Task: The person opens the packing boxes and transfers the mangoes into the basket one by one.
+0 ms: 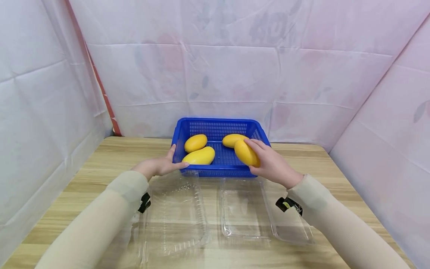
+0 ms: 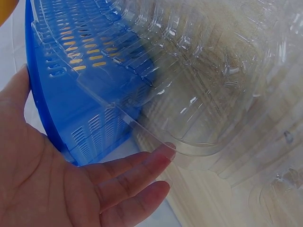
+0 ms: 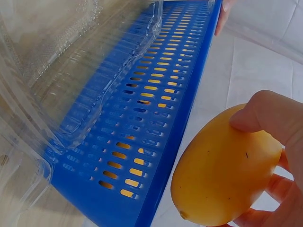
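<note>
My right hand (image 1: 271,164) grips a yellow mango (image 1: 246,153) above the right front part of a blue plastic basket (image 1: 220,172). In the right wrist view the thumb lies over the top of this mango (image 3: 222,170), with fingers curled behind it. Three more mangoes are inside the basket: one mango (image 1: 234,140) at the back right, another mango (image 1: 196,143) at the left, and a longer mango (image 1: 201,156) at the front left. At the basket's left front corner rests my left hand (image 1: 161,164), its fingers extended and thumb along the rim.
A clear plastic clamshell box (image 1: 181,213) lies unfolded on the wooden table (image 1: 84,186) before the basket's left side. Beside it is a second clear clamshell box (image 1: 246,213), under the right forearm. White patterned sheeting (image 1: 228,74) encloses the table at the back and sides.
</note>
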Available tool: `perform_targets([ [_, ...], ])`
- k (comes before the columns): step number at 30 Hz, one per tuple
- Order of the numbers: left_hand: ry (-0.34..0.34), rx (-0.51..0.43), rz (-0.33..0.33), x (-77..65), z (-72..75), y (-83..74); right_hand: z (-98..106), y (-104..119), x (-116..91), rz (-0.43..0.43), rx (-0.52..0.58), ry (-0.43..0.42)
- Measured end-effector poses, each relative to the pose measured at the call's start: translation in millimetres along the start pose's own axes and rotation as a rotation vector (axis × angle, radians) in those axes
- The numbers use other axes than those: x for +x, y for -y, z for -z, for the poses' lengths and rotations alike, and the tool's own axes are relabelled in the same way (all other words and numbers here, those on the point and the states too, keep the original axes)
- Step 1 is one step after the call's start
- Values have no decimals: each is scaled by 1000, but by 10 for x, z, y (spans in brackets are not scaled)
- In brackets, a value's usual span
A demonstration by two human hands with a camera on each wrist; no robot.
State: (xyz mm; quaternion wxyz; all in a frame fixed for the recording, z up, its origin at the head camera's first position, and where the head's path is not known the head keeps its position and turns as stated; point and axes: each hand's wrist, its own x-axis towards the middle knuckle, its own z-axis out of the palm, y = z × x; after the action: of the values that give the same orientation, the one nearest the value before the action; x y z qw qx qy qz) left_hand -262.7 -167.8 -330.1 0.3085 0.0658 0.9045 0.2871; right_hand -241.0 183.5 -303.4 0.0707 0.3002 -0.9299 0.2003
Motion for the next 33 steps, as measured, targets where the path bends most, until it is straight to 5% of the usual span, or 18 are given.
perform_targets([
  [33,-6,-2,-15,-31,2,-18,4,-63,205,25,-70,41],
])
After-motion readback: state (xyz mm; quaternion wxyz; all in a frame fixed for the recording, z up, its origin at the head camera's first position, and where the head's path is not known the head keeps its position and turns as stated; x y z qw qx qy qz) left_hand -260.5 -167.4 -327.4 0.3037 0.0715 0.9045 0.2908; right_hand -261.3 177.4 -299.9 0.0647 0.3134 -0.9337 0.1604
